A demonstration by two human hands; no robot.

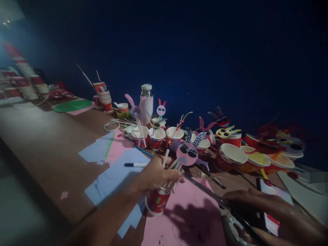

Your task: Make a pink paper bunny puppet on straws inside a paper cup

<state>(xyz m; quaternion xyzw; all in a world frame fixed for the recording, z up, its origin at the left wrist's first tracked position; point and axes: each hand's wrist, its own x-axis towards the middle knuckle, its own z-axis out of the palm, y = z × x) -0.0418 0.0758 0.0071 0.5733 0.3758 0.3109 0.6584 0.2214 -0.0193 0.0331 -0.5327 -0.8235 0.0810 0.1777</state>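
Observation:
My left hand (pixel 156 173) is closed around several thin white strips (pixel 166 159) right over a red paper cup (pixel 157 202). Beside those fingers, a pink round face cut-out (pixel 187 154) with dark eyes and patterned ears stands up; what it is fixed to is partly hidden. At the lower right, my right hand (pixel 262 209), blurred, grips a pair of scissors (pixel 206 189) by the handles. Their blades point left towards the left hand, over a pink sheet (pixel 184 223). Pale blue paper (pixel 112 183) lies under and left of my left forearm.
Several paper cups (pixel 232 154), some with paper animal figures, line the back right. A white flask (pixel 147 105) stands behind them. A marker (pixel 135 165) lies left of my left hand. A phone (pixel 276 196) lies by my right hand. Further left is a green disc (pixel 72 105).

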